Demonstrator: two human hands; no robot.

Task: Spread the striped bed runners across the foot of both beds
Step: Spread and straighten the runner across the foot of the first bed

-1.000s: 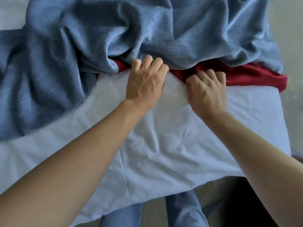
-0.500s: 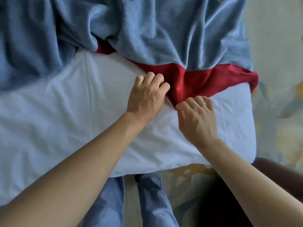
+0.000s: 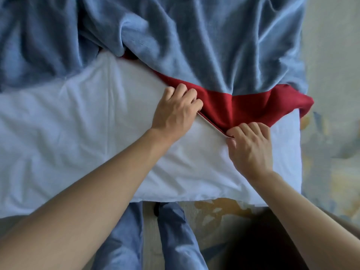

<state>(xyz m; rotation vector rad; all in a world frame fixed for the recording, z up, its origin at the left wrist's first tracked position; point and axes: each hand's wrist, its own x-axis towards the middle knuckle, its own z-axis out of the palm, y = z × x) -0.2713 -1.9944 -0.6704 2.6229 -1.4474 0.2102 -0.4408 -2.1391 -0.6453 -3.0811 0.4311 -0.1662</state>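
A red cloth, the bed runner (image 3: 243,108), lies bunched across the white sheet (image 3: 78,117) of the bed, mostly hidden under a rumpled blue blanket (image 3: 194,41). No stripes show on its visible part; a pale hem runs along its near edge. My left hand (image 3: 175,112) is closed on that edge near the bed's middle. My right hand (image 3: 249,143) pinches the same hem lower and further right. The hem is stretched straight between the two hands.
The bed's foot edge (image 3: 194,199) runs just in front of my legs in blue trousers (image 3: 175,236). A patterned floor (image 3: 331,152) lies to the right of the bed. A dark object (image 3: 263,240) sits low on the right.
Both hands have pulled the red edge toward me and out from under the blue blanket. More red cloth shows, and the right hand has drawn lower and rightward.
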